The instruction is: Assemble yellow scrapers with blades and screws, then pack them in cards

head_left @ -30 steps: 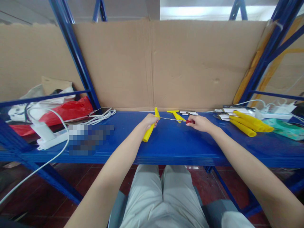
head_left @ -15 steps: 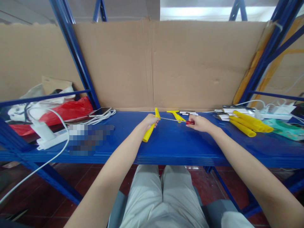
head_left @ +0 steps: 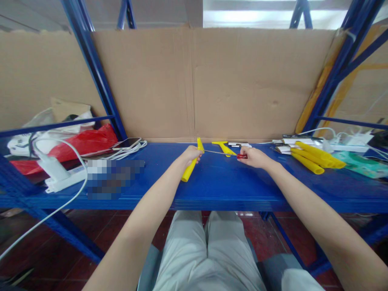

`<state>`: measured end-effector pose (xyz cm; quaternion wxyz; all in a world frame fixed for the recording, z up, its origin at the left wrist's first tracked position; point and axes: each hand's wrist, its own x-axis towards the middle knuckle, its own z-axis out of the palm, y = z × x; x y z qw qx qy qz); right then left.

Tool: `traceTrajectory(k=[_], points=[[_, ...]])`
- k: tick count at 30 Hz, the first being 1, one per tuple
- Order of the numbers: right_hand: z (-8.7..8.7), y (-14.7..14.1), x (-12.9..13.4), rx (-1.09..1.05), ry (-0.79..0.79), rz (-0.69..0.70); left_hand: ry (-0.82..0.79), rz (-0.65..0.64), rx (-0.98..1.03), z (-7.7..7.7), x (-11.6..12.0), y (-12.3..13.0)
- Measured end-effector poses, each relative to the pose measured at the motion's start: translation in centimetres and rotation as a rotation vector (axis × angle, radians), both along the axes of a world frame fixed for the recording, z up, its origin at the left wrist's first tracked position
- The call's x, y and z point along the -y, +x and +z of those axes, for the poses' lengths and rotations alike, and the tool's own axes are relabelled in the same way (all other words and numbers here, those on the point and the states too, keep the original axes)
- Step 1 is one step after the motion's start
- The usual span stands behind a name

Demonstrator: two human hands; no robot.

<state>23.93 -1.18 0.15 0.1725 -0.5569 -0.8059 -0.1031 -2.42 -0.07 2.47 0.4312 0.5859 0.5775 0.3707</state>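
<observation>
My left hand (head_left: 192, 154) is closed around a yellow plastic handle (head_left: 189, 171), which tilts with its narrower end pointing away from me. My right hand (head_left: 252, 157) grips the red grip of a screwdriver (head_left: 241, 156). Its long thin metal shaft runs left, and the tip meets the yellow handle beside my left fingers. Whether the tip sits in a screw is too small to make out. Behind the shaft, a yellow T-shaped piece (head_left: 226, 149) lies on the blue table.
Several yellow tubes (head_left: 309, 161) lie at the right beside white boxes and a green packet (head_left: 360, 163). At the left are a white power strip (head_left: 65, 180), coiled white cable (head_left: 129, 150) and a red bag (head_left: 83, 141). Cardboard (head_left: 151, 85) stands along the back of the blue table (head_left: 218, 190).
The view has shifted very slightly. Both hands keep their hold on the yellow handle and the screwdriver, with no clear movement between them.
</observation>
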Motion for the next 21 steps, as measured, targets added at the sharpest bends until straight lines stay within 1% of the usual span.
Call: traceTrajectory(k=[5, 9, 15, 18, 21], points=[[0.31, 0.27, 0.11, -0.012, -0.050, 0.050, -0.001, -0.008, 0.004, 0.12, 0.14, 0.02], [0.19, 0.27, 0.03, -0.038, -0.076, 0.098, -0.003, 0.007, 0.002, 0.13, 0.10, 0.00], [-0.29, 0.13, -0.31, -0.012, -0.015, 0.002, 0.004, -0.002, 0.008, 0.09, 0.16, 0.04], [-0.07, -0.03, -0.11, 0.025, 0.028, -0.015, 0.007, -0.002, 0.005, 0.07, 0.21, 0.02], [0.34, -0.12, 0.24, 0.049, 0.030, -0.014, 0.010, -0.002, 0.003, 0.05, 0.17, -0.03]])
